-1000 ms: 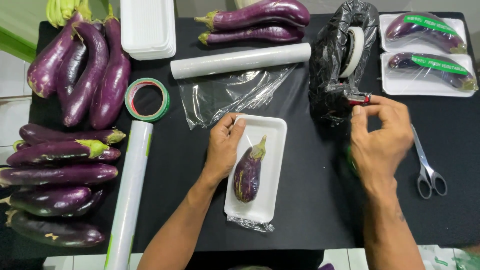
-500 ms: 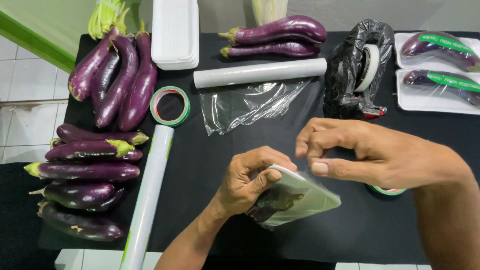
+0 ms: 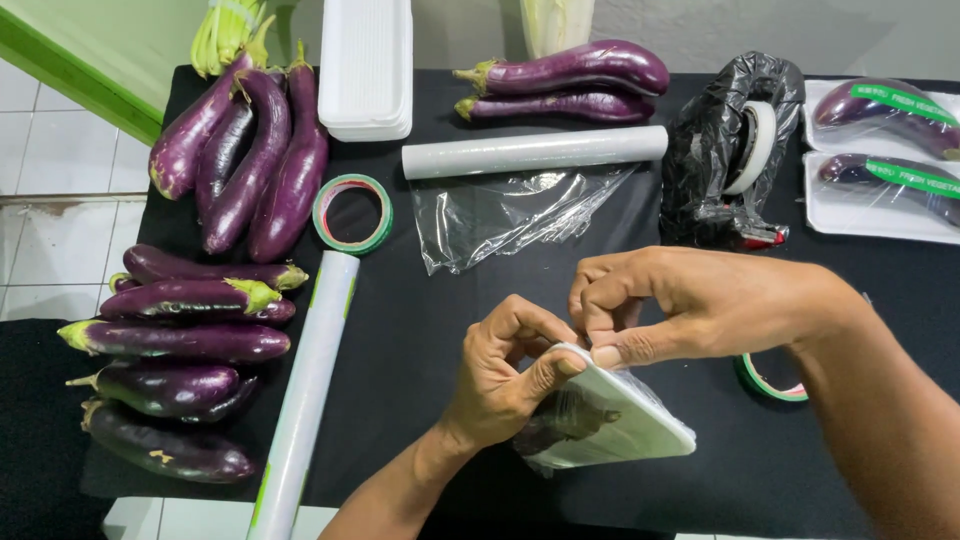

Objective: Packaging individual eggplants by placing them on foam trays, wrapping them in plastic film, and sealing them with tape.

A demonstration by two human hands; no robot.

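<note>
- Left hand [image 3: 500, 375]: closed on the upper left edge of a white foam tray [image 3: 610, 425], which it holds tilted above the tabletop [image 3: 420, 340] near the front edge, right of centre.
- Right hand [image 3: 690, 305]: fingers bent, thumb and forefinger pinched at the tray's top corner, touching the clear film over it.
- Tray contents: a dark eggplant [image 3: 562, 424], partly visible under the film on the tray's lower side.
- Roll of green-edged tape [image 3: 768, 380]: flat on the tabletop just behind the right wrist, mostly hidden.
- Roll of cling film [image 3: 535, 152]: lies across the rear centre, with a loose clear sheet [image 3: 510, 212] spread in front of it.
- Second film roll [image 3: 305, 385]: runs from the centre left to the front edge.
- Tape ring, red and green [image 3: 352, 213]: beside the far end of that roll.
- Loose eggplants: a pile [image 3: 175, 360] along the left edge, a group [image 3: 245, 150] at the rear left corner, two more [image 3: 570, 80] at the rear edge.
- Stack of empty white trays [image 3: 366, 65]: rear edge, left of centre.
- Tape dispenser in black plastic [image 3: 735, 150]: rear right.
- Two wrapped eggplant trays [image 3: 880, 160]: right rear corner.
</note>
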